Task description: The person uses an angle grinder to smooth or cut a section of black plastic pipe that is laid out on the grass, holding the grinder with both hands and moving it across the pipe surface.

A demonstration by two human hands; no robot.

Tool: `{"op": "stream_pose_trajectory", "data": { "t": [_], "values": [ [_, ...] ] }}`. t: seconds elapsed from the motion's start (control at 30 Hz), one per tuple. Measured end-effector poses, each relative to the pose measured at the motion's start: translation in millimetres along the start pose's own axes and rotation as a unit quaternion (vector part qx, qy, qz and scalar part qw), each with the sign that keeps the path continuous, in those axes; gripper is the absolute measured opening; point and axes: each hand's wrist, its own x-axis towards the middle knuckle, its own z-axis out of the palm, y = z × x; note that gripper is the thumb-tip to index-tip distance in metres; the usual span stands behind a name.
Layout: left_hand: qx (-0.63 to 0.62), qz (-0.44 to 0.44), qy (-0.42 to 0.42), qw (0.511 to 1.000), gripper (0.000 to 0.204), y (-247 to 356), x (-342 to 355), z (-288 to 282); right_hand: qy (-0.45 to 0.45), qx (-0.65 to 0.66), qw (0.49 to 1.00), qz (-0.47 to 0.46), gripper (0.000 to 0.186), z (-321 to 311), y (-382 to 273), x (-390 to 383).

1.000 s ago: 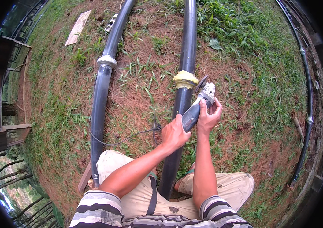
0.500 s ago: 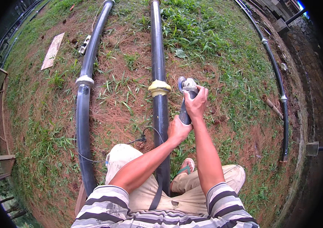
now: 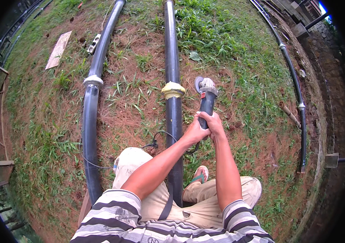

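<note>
An angle grinder (image 3: 207, 100) with a dark body, grey head and red switch is held in both my hands, to the right of the middle black pipe (image 3: 172, 60). My left hand (image 3: 196, 131) wraps round the rear of its body, and my right hand (image 3: 214, 122) closes on the same end beside it. The grinder's disc (image 3: 199, 84) sits at the left of its head, apart from the pipe. A yellowish, foam-like collar (image 3: 173, 90) rings the middle pipe at a joint. The grinder's dark cord (image 3: 194, 150) hangs below my hands.
A second black pipe (image 3: 90, 133) with a whitish collar (image 3: 93, 80) lies to the left, a thinner one (image 3: 290, 65) at the far right. A power strip (image 3: 94, 43) and a board (image 3: 59, 50) lie at the upper left. Cord (image 3: 162, 133) crosses the middle pipe.
My right hand has slid from the grinder's head back to the rear of its body, beside my left hand. The grinder's red switch now shows.
</note>
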Motion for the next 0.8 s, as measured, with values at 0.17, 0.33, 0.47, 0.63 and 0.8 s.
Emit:
{"op": "stream_pose_trajectory", "data": {
  "t": [0.17, 0.33, 0.47, 0.63, 0.8],
  "values": [
    [0.224, 0.019, -0.121, 0.967, 0.060, 68, -44, -29, 0.055, 0.040, 0.997, -0.038, 0.032, -20, 46, 21],
    [0.383, 0.052, 0.187, 0.903, 0.044, 115, -103, -28, 0.021, 0.080, 0.996, 0.021, 0.034, 27, 32, 26],
    [0.384, 0.057, 0.211, 0.897, 0.038, 145, -126, -3, 0.024, 0.093, 0.995, 0.036, 0.036, 38, 31, 33],
    [0.345, 0.062, 0.235, 0.906, 0.033, 147, -154, 22, 0.079, 0.023, 0.996, 0.046, 0.033, 39, 44, 32],
    [0.384, -0.045, 0.256, 0.886, 0.029, 153, -234, 2, 0.096, 0.146, 0.979, 0.109, 0.031, 26, 36, 46]
  ]
}}
